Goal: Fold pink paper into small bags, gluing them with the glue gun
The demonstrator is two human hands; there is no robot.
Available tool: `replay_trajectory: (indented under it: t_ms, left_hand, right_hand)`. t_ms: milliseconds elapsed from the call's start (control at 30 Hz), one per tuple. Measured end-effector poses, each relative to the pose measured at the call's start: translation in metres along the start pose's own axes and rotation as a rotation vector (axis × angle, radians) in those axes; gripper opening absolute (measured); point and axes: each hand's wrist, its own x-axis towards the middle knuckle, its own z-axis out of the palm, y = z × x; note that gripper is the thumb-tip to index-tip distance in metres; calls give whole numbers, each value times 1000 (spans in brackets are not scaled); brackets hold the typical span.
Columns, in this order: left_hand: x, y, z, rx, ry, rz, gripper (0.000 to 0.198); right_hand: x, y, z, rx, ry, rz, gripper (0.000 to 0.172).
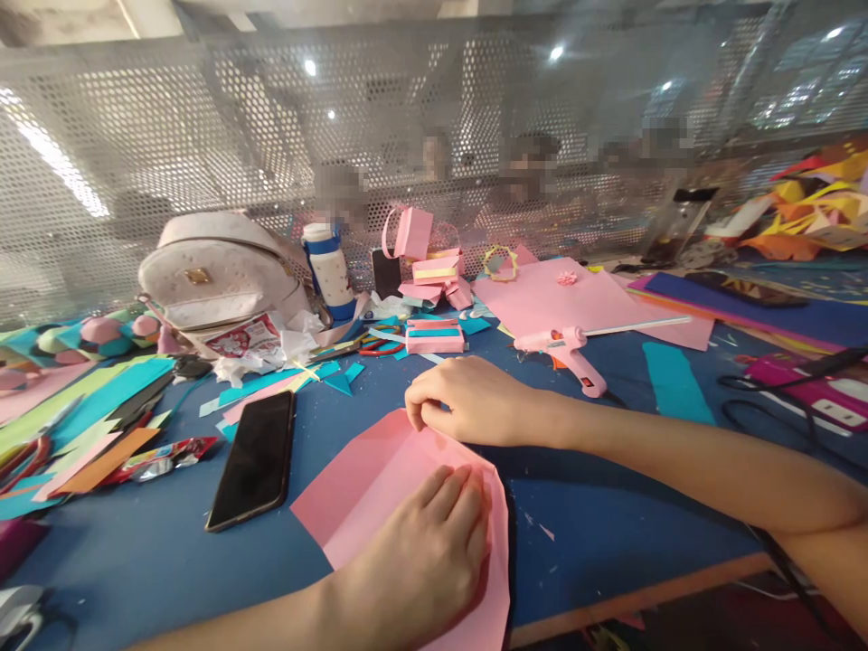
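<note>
A sheet of pink paper lies on the blue table in front of me, its right side folded up along a crease. My left hand is closed, its curled fingers pressed against the folded right part; the fingertips are hidden. At the far edge of the sheet, my right hand has its fingers bent round the paper's edge, with the thumb mostly out of sight. A pink glue gun with a long glue stick lies beyond my right forearm. Just past my right hand sits a small pink and blue paper box.
A black phone lies left of the paper. Scissors and coloured paper strips cover the far left. Behind stand a white backpack, a bottle and a perforated metal screen. A magenta power strip with cables lies right.
</note>
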Motion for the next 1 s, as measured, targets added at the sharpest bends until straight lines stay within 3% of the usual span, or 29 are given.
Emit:
replay_trajectory:
  t_ms: [433,567,900,1000]
  left_hand:
    - [3,6,2,-85,83,-18,24]
    - [4,9,0,-55,140,-34,26]
    - [0,8,-3,110,37,-137,36]
    - [1,10,-4,118,70,-130,36]
  right_hand:
    - [0,4,1,-24,-15,-22,26]
    - [-2,4,2,-67,-3,-28,10]
    - [-2,4,2,-100,-101,40,9]
    - [-1,2,1,-95,-111,42,8]
